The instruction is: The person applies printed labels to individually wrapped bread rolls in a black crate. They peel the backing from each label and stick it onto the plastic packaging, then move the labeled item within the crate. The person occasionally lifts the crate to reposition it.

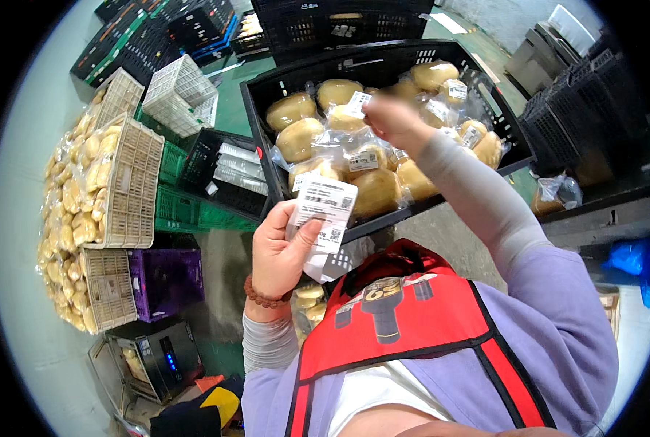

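Note:
My left hand (281, 246) grips a strip of printed white labels (327, 199), thumb on top, its lower end hanging over the near rim of a black plastic crate (379, 225). In that crate lie several clear plastic bags of what look like potatoes (299, 139), many bearing white labels. My right hand (393, 117) reaches over the middle of the crate. Its fingertips pinch the edge of a single white label (357, 104), right above a bag (345, 118). Whether this label is stuck to the bag, I cannot tell. A blur hides part of the area beyond the hand.
White crates (131, 188) heaped with bagged produce stand at left, above a purple crate (166, 284). A black crate (226, 175) with white label stacks adjoins the main crate. Dark crates (570, 114) are stacked at right. Below left stands a metal machine (158, 360).

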Tool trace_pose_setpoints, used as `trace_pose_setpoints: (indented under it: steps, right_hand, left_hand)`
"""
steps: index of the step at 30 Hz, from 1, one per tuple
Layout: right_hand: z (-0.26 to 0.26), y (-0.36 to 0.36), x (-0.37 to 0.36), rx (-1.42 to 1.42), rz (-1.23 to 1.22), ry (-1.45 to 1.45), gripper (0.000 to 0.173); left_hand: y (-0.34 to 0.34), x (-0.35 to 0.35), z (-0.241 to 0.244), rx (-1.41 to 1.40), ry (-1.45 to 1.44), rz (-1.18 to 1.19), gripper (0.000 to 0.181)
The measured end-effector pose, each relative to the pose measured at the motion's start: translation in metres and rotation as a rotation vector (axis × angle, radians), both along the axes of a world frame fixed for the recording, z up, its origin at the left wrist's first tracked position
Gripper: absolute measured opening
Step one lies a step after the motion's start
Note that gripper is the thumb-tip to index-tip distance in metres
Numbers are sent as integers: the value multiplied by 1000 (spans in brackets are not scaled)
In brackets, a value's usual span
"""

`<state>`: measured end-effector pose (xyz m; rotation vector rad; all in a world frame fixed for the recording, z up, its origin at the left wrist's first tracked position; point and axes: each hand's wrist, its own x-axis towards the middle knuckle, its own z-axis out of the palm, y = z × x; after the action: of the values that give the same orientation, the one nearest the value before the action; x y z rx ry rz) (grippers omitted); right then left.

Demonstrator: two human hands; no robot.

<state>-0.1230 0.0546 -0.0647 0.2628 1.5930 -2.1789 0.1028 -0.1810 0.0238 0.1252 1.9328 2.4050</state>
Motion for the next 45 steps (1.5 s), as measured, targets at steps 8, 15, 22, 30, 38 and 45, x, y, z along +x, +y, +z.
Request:
trace_pose_setpoints:
  steps: [8, 15, 22, 30, 38, 45]
  right_hand:
    - [-36, -58, -9, 116, -493, -179, 8]
    - [-30, -26, -13, 893, -46, 69, 39]
    - [99, -132, 78, 449, 366, 848, 29]
    - [98, -164, 110, 373, 534, 844, 26]
    - [89, -154, 116, 696, 342, 1219, 11]
    - [19, -120, 20, 58, -3, 200, 8]
  left_hand:
    - [-61, -14, -4, 238, 147, 176, 21]
    - [-131, -30, 5, 241, 50, 282, 19]
    - [-132, -30, -10, -109, 90, 8, 13]
    - [-121, -36, -9, -223, 106, 35, 11]
    - [-126, -39, -35, -732, 256, 223, 28]
    - [-148, -37, -61, -418, 179, 174, 22]
